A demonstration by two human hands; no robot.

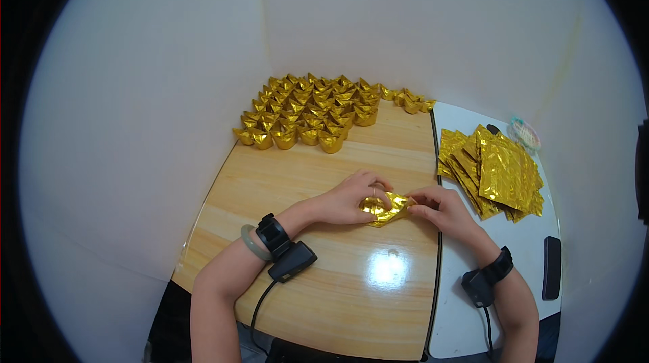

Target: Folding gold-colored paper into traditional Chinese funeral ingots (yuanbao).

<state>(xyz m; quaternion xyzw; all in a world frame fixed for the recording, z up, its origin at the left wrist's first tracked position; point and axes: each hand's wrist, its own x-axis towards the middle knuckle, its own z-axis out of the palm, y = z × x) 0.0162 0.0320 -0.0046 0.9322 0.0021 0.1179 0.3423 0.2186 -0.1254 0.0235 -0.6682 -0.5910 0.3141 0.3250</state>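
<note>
A partly folded piece of gold foil paper [389, 213] is between my hands, just above or on the wooden tabletop. My left hand [348, 199] curls over its left side, with thumb and fingers closed on it. At its right corner, my right hand [445, 211] pinches the foil between thumb and fingers. Rows of folded gold foil ingots [297, 109] stand at the far left of the table. To the right of my right hand lies a fanned pile of flat gold foil sheets [507, 170].
The wooden table [270, 190] meets a white table [460, 329] along a dark seam. A few more ingots [411, 101] sit at the back edge. On the white table are a dark oblong device [551, 268] and a pastel round item [524, 134]. Cables hang from black wrist devices.
</note>
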